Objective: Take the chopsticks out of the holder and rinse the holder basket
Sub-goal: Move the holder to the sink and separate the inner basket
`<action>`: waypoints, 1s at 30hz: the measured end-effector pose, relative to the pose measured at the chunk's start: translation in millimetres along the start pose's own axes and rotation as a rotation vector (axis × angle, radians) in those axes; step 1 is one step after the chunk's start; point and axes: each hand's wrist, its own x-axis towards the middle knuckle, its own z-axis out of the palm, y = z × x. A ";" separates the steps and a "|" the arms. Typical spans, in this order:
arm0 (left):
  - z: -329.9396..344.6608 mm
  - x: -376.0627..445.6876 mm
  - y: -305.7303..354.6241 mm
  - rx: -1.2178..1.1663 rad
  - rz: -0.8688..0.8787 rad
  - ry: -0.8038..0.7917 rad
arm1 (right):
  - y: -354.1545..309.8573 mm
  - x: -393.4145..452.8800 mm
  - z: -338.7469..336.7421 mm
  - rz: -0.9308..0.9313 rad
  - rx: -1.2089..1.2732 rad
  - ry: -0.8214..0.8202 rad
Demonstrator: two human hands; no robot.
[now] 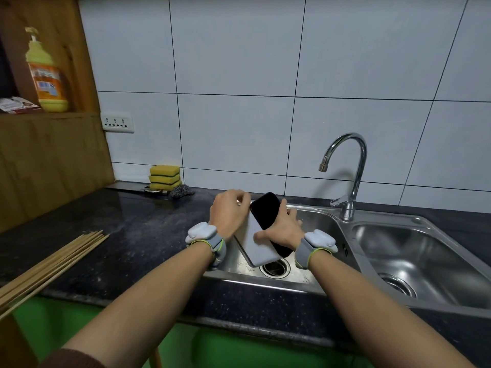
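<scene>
Several wooden chopsticks [53, 261] lie loose on the dark counter at the left, their ends past the front edge. Over the left sink basin [316, 224] both hands hold the chopstick holder [256, 245], a flat grey-white case tilted on its side, with a black part [265, 212] showing on its upper right. My left hand [228, 211] grips the holder's upper left edge, fingers curled over the top. My right hand [281, 231] grips the black part from the right, thumb across its face. The holder's lower end hangs just above the drain [275, 270].
A curved faucet [354, 166] stands behind the basins with no water running; its spout is right of the holder. A second basin [425, 261] lies to the right. Stacked sponges [164, 176] and steel wool [182, 192] sit at the back; a soap bottle [46, 73] stands on the wooden shelf.
</scene>
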 end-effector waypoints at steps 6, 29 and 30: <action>-1.8 17.6 -35.2 -0.042 -0.230 -0.184 | 21.0 4.5 -14.1 -0.020 0.067 0.007; 3.8 15.2 -41.2 -0.104 0.012 -0.596 | 26.8 8.5 -23.3 -0.379 -0.016 0.021; 3.5 14.4 -41.6 -0.083 0.035 -0.596 | 27.4 8.7 -22.4 -0.388 -0.008 0.025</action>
